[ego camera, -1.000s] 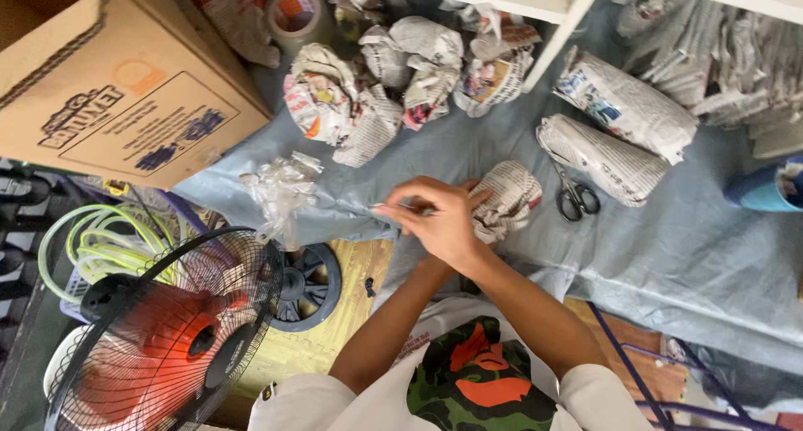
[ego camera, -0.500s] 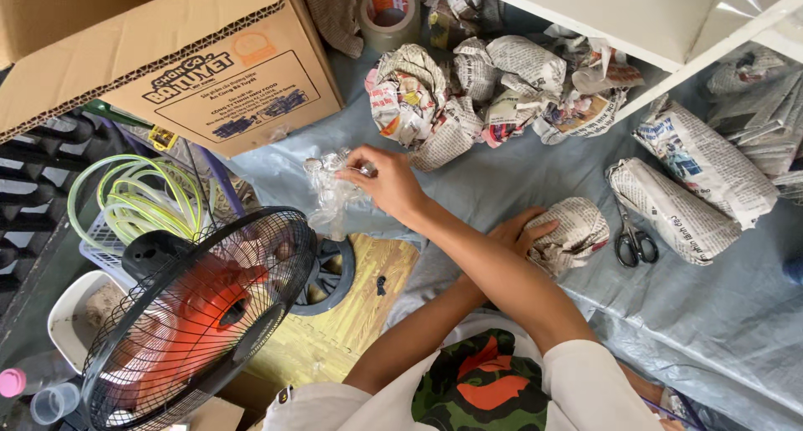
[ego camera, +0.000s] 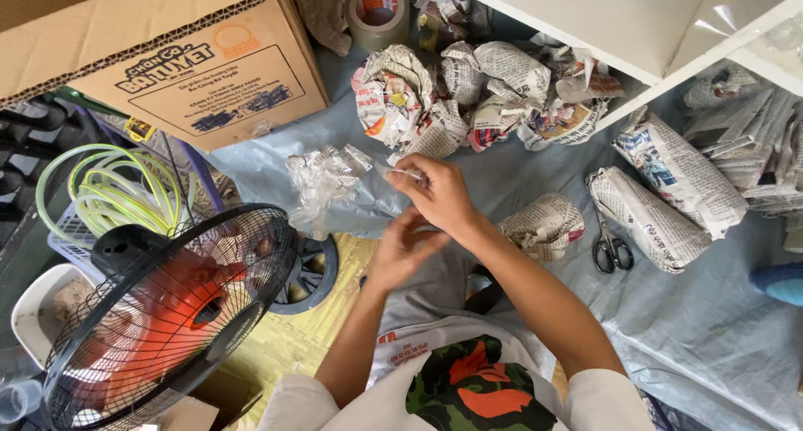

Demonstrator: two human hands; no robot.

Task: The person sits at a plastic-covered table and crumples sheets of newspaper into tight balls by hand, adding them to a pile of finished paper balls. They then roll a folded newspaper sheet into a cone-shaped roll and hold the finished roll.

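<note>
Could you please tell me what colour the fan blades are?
Orange-red, behind the black grille of the fan; head view.

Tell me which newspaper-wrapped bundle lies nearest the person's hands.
The small rounded bundle just beside the right forearm; the two long bundles lie beyond the scissors.

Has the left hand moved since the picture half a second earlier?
Yes. The left hand was then at the clear plastic wrap near the cardboard box; now it is nearer the body, under the right hand.

Grey-blue sheet point(ego camera: 711, 322) bearing newspaper-wrapped bundles point(ego camera: 648, 222), scissors point(ego camera: 611, 248), tape roll point(ego camera: 378, 8), seemingly crumpled clear plastic point(ego camera: 322, 180)
</note>
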